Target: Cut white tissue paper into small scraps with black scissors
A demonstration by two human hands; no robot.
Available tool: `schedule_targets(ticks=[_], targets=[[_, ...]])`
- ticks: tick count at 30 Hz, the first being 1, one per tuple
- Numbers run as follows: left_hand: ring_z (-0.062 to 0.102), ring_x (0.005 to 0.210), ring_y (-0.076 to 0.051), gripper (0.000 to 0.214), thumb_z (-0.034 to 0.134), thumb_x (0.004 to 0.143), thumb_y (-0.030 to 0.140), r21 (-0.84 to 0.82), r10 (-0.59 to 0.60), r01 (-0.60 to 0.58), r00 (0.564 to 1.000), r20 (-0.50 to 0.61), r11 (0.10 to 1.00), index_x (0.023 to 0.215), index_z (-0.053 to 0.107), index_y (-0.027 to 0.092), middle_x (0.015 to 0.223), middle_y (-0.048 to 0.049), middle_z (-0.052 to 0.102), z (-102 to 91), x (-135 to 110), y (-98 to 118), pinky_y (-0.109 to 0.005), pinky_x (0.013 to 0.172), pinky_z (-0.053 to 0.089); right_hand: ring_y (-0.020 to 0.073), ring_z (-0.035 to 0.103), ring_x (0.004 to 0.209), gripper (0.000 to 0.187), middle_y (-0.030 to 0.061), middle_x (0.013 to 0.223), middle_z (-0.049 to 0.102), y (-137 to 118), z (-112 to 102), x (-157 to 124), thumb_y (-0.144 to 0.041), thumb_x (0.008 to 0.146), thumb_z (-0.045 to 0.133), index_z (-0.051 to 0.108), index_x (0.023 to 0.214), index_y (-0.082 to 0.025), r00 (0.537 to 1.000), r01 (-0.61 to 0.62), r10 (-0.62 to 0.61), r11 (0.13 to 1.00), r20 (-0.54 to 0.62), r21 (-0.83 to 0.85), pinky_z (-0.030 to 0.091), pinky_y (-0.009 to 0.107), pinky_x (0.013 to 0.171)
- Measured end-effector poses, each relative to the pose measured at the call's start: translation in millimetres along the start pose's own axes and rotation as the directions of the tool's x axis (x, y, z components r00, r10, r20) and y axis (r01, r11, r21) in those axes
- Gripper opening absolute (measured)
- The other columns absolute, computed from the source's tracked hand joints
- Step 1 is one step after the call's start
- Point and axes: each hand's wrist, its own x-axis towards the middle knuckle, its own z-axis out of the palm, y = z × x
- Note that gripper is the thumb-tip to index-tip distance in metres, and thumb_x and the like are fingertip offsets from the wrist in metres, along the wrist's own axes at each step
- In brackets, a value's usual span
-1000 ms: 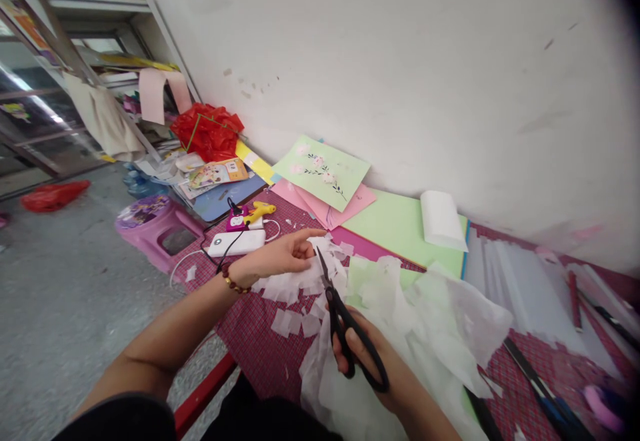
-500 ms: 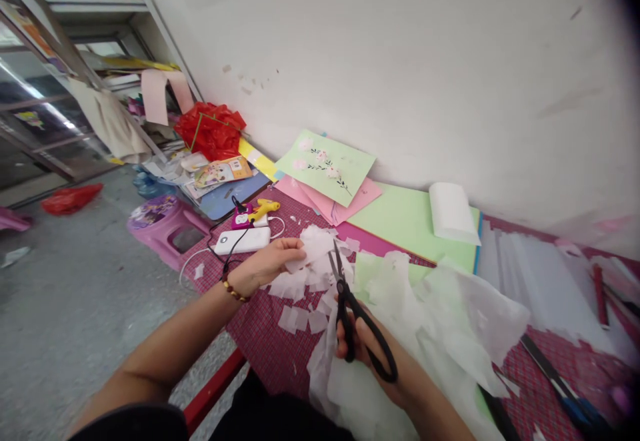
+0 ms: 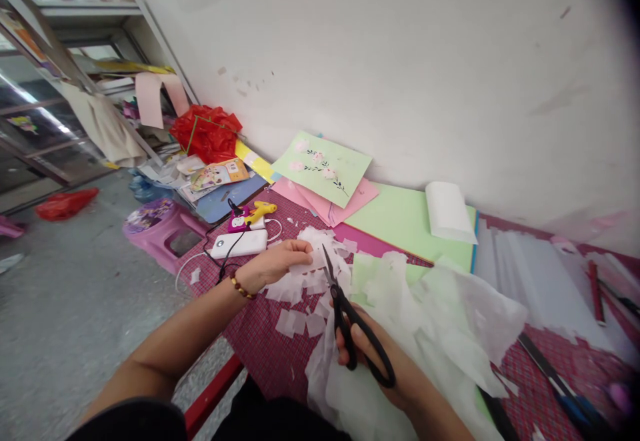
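Note:
Between the thumb and fingers of my left hand (image 3: 286,262) is a small piece of thin white paper (image 3: 316,259). My right hand (image 3: 367,347) is closed around the handles of black scissors (image 3: 336,291), whose narrow blades stand slightly apart and point up toward the paper. The tips are right at the paper's right edge; I cannot tell whether they touch it. Beneath both hands lie many small white paper scraps (image 3: 293,322) on the red checked tablecloth (image 3: 265,341). Crumpled sheets of thin white paper (image 3: 430,321) spread under and beside my right hand.
At the back lies a green card with pink flowers (image 3: 325,167) on pink sheets. A white power bank (image 3: 239,244) with cables and a yellow glue gun (image 3: 261,211) sit left. Translucent strips (image 3: 535,281) and a dark-handled tool (image 3: 555,381) lie right. A purple stool (image 3: 163,227) stands beside the table.
My left hand has moved slightly right with the paper, closer to the scissors. The scissor blades have shifted a little left and now meet the paper's edge in view.

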Motion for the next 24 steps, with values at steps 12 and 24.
schedule_targets(ticks=[12, 24], targets=[[0.053, 0.056, -0.008, 0.024, 0.075, 0.062, 0.029, 0.000, -0.015, 0.015, 1.000, -0.016, 1.000, 0.070, 0.059, 0.014, 0.063, 0.0029, 0.057, -4.0, -0.8, -1.4, -0.021, 0.055, 0.034, 0.0076, 0.042, 0.048, 0.057, -0.0033, 0.069, 0.051, -2.3, 2.8, 5.8, -0.063, 0.082, 0.063, 0.054, 0.111, -0.015, 0.988, -0.026, 0.025, 1.000, -0.151, -0.009, 0.032, 0.023, 0.047], [0.056, 0.054, -0.007, 0.024, 0.078, 0.061, 0.022, -0.166, -0.013, -0.010, 0.991, -0.136, 0.986, 0.069, 0.057, 0.014, 0.060, 0.0036, 0.057, -3.1, -0.1, 3.2, -0.019, 0.056, 0.042, 0.0130, 0.053, 0.064, 0.047, -0.0004, 0.076, 0.058, 1.3, 2.4, 3.6, -0.065, 0.081, 0.063, 0.059, 0.098, -0.021, 1.000, -0.008, 0.008, 1.000, 0.012, -0.004, 0.039, 0.028, 0.061]])
